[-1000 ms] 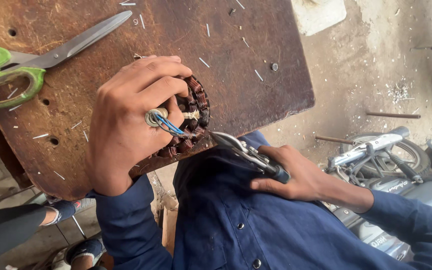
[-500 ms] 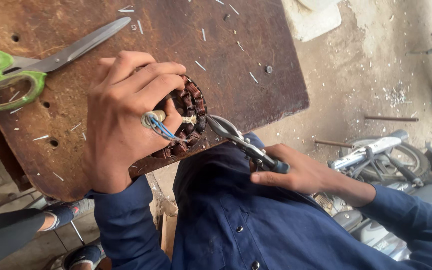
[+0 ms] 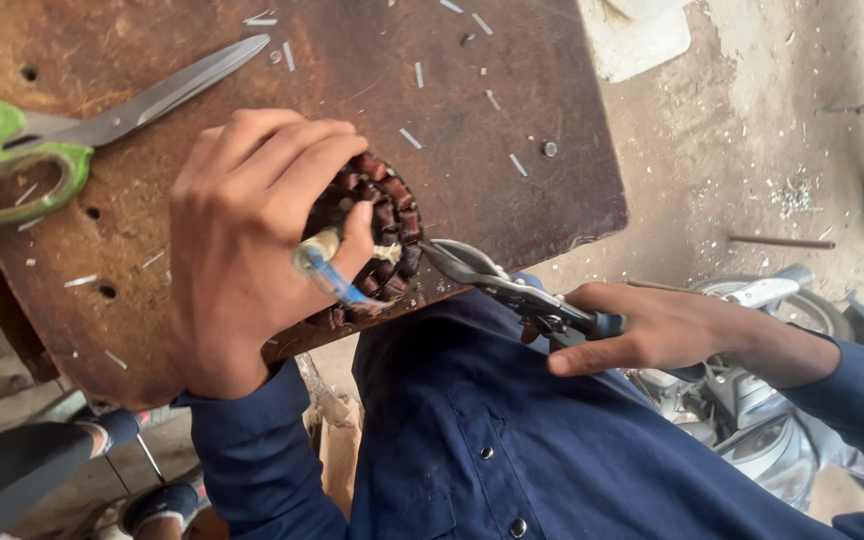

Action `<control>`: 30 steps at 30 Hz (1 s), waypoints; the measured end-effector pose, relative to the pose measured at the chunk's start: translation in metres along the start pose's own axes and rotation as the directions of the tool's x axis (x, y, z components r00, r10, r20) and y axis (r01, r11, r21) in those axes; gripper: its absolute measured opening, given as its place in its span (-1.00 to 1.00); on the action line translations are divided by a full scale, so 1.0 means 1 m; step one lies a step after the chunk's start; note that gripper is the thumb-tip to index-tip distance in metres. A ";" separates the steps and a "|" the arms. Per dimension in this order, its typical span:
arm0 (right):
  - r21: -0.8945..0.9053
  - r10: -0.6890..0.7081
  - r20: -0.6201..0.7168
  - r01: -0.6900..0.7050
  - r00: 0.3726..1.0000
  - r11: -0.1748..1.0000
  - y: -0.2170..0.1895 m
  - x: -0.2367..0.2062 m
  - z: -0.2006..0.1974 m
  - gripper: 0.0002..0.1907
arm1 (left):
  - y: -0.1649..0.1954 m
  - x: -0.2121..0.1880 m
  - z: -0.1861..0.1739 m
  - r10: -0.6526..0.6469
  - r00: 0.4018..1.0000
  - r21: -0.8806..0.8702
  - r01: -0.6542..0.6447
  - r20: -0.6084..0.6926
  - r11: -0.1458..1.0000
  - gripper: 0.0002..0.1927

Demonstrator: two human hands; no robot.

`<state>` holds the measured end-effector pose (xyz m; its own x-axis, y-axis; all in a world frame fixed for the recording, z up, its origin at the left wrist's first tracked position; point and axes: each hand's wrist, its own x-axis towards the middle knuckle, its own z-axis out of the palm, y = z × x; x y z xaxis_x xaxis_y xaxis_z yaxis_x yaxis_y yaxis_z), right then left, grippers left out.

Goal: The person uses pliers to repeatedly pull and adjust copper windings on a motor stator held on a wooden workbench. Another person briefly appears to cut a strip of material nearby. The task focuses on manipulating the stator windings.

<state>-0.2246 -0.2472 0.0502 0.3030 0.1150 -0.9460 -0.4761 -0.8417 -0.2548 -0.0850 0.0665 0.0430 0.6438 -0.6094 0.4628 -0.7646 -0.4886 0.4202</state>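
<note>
At nine o'clock of my hands, green-handled steel scissors (image 3: 62,135) lie on the worn brown wooden board (image 3: 512,130), blades aimed toward one o'clock. My left hand (image 3: 237,250) curls down over the round, copper-wound motor stator (image 3: 377,235) at the board's near edge, fingers closed on it, with a short blue-sleeved wire (image 3: 332,275) poking out by my thumb. At three o'clock of the stator, my right hand (image 3: 667,330) clamps the handles of grey metal pliers (image 3: 512,290), whose tips sit just beside the windings.
</note>
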 end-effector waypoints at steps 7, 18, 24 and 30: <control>-0.042 0.048 -0.021 -0.049 0.999 0.998 0.017 0.005 -0.002 -0.06 | -0.011 -0.011 0.008 -0.023 1.000 -0.048 0.023 -0.001 0.999 -0.66; -0.001 -0.013 -0.060 0.013 0.998 1.000 0.025 0.010 -0.002 -0.02 | -0.007 -0.006 0.005 -0.027 0.999 -0.060 0.028 0.024 0.998 -0.64; -0.096 -0.100 -0.027 0.097 0.995 0.991 0.008 0.003 0.003 0.02 | -0.003 0.004 -0.002 0.007 1.000 -0.058 -0.007 -0.005 0.998 -0.65; -0.142 -0.137 -0.107 0.122 0.985 0.982 0.017 -0.001 -0.003 0.16 | -0.001 0.006 -0.004 -0.001 1.000 -0.055 0.000 -0.016 0.998 -0.66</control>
<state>-0.2307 -0.2628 0.0477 0.4524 0.1722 -0.8750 -0.3134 -0.8879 -0.3368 -0.0803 0.0660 0.0482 0.6450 -0.5987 0.4750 -0.7617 -0.4537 0.4625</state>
